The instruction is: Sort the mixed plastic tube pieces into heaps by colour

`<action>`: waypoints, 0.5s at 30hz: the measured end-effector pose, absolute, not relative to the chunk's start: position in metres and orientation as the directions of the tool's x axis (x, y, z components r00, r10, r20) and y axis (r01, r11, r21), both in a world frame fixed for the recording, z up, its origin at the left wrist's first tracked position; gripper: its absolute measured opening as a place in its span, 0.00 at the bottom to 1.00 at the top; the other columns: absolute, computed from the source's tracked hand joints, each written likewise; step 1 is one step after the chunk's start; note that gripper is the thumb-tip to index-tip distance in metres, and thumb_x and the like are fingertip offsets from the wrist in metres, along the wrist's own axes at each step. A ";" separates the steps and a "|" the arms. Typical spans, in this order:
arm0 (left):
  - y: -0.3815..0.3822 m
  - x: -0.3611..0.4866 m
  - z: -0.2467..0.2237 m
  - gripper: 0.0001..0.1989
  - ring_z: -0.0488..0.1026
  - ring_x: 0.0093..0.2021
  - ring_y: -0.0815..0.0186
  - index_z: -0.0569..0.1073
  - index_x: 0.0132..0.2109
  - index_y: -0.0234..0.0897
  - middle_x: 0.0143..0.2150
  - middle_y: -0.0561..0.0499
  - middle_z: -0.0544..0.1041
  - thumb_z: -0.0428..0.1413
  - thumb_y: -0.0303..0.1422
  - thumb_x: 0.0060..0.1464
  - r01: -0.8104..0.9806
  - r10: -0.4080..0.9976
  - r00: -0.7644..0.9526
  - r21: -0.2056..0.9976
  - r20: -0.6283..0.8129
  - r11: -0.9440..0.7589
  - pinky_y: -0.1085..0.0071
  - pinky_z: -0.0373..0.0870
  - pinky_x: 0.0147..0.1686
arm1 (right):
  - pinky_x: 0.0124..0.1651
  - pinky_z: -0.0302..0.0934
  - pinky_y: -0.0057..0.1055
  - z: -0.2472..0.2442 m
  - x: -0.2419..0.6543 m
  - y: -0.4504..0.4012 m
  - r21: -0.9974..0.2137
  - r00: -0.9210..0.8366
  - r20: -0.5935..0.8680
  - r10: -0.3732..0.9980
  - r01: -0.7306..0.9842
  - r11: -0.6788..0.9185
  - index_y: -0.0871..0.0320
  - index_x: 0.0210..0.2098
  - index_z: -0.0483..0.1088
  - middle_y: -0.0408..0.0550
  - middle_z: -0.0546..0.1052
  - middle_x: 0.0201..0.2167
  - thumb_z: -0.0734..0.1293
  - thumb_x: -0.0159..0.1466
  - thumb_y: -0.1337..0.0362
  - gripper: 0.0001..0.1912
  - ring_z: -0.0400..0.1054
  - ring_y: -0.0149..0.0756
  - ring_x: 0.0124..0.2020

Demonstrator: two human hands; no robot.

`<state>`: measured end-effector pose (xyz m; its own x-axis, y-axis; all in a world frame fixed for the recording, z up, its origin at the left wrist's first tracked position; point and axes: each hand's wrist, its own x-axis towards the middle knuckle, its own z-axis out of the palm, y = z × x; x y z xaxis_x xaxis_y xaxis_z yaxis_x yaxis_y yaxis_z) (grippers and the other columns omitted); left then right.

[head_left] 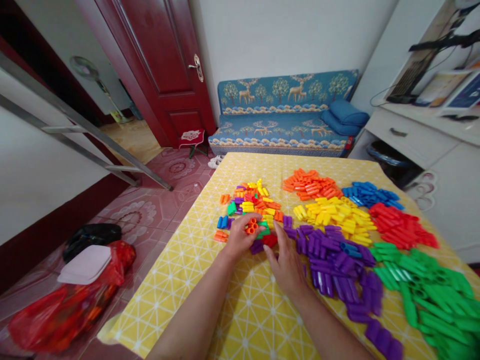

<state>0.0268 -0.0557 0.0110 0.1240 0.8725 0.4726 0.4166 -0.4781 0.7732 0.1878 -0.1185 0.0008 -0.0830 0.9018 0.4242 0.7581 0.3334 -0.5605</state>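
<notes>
My left hand (pixel 238 236) is closed around a small cluster of orange plastic tubes (pixel 252 226), their round open ends facing up. Across from it, my right hand (pixel 286 262) has its thumb and fingers apart, close to a red piece (pixel 270 240) and holding nothing that I can see. Green pieces (pixel 264 228) show between the two hands. Just beyond lies a mixed heap of coloured tube pieces (pixel 258 201). On the right, close to my right hand, spreads a pile of purple pieces (pixel 330 262), with a blue one (pixel 350 249) lying on it.
Sorted piles of orange (pixel 311 185), yellow (pixel 339 217), blue (pixel 371 195), red (pixel 403 227) and green pieces (pixel 435 290) cover the right side of the yellow tablecloth (pixel 176 285). A blue sofa (pixel 277 122) stands behind. Red bags (pixel 63 315) lie on the floor at left.
</notes>
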 end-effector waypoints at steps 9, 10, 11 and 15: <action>-0.060 0.036 0.019 0.21 0.77 0.35 0.62 0.78 0.45 0.34 0.36 0.47 0.81 0.64 0.44 0.48 0.288 0.880 0.318 0.849 0.352 -0.443 0.68 0.73 0.38 | 0.45 0.70 0.39 -0.005 0.198 -0.115 -0.876 0.147 0.336 0.930 0.411 0.251 0.56 0.50 0.68 0.52 0.78 0.44 0.64 0.65 0.57 0.16 0.75 0.41 0.42; -0.060 0.036 0.019 0.21 0.77 0.36 0.62 0.78 0.45 0.34 0.36 0.46 0.81 0.64 0.44 0.49 0.281 0.877 0.331 0.851 0.347 -0.443 0.68 0.73 0.39 | 0.43 0.70 0.38 -0.007 0.199 -0.114 -0.909 0.188 0.317 0.930 0.339 0.241 0.57 0.50 0.67 0.52 0.78 0.43 0.65 0.64 0.56 0.17 0.75 0.40 0.40; -0.060 0.036 0.020 0.19 0.77 0.36 0.62 0.78 0.44 0.34 0.37 0.46 0.81 0.64 0.43 0.49 0.275 0.875 0.343 0.854 0.343 -0.442 0.68 0.73 0.40 | 0.41 0.71 0.37 -0.009 0.199 -0.112 -0.935 0.221 0.295 0.929 0.269 0.233 0.57 0.50 0.66 0.52 0.78 0.41 0.65 0.64 0.56 0.18 0.75 0.39 0.38; -0.059 0.037 0.019 0.12 0.77 0.36 0.63 0.77 0.39 0.35 0.36 0.47 0.80 0.62 0.39 0.52 0.267 0.867 0.364 0.854 0.340 -0.447 0.69 0.72 0.40 | 0.37 0.70 0.35 -0.011 0.200 -0.111 -0.967 0.257 0.245 0.935 0.127 0.219 0.57 0.47 0.65 0.50 0.77 0.37 0.68 0.62 0.55 0.18 0.74 0.37 0.34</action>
<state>0.0367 -0.0593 0.0187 0.3638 0.8671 0.3402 0.2667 -0.4469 0.8539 0.2003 -0.1107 -0.0113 0.2573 0.9347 0.2454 0.1271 0.2190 -0.9674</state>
